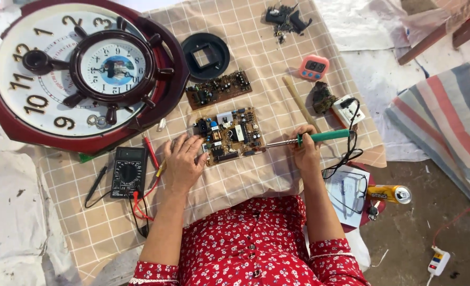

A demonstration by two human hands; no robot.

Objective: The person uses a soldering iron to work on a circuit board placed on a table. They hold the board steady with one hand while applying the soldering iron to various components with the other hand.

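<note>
A tan circuit board [229,135] crowded with components lies on the checked cloth [256,58] in front of me. My left hand [184,161] rests flat on the cloth with its fingertips on the board's left edge. My right hand [305,150] grips the green handle of a soldering iron [308,139], whose metal tip points left and meets the board's right edge. A second, darker circuit board [218,88] lies just beyond the first.
A big wall clock [81,69] with a ship-wheel centre fills the upper left. A black multimeter [128,172] with red and black leads sits left of my hand. Also around: a black round part [206,55], pink timer [314,67], wooden stick [300,103], white plug [346,110], glasses [351,186], yellow can [389,194].
</note>
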